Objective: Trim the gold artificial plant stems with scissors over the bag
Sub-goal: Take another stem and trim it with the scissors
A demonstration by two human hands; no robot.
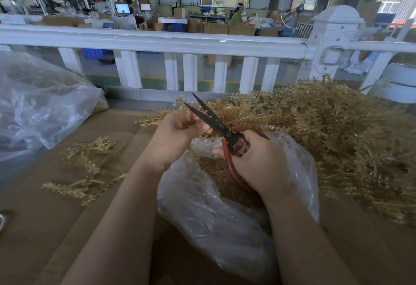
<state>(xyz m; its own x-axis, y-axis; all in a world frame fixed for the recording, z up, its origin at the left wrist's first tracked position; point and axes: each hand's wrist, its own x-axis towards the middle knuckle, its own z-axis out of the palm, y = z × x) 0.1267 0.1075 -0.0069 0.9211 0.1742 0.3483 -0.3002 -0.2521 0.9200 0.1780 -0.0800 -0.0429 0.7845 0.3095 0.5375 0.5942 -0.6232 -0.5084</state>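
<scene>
Knobbly gold stem [180, 101] between parted black scissors [210, 119] blades, above crinkled clear bag [209, 212].

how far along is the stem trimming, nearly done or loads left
Early on, by the look of it. Done: a small batch of gold stems lies on the cardboard at the left, and gold offcuts sit in the open bag. In hand: the left hand holds a stem while the right hand has the scissors open. Left: the big pile at the right, far larger than the batch.
</scene>
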